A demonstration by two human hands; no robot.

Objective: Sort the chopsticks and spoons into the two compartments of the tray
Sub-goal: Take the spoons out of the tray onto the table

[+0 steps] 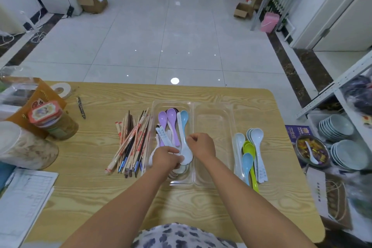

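One white spoon (pixel 187 156), left hand (pixel 166 157) fingers curled round its bowl, right hand (pixel 202 145) fingers pinching its handle

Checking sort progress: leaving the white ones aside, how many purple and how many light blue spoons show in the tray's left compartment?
Purple spoons: 2
Light blue spoon: 1
Total: 3
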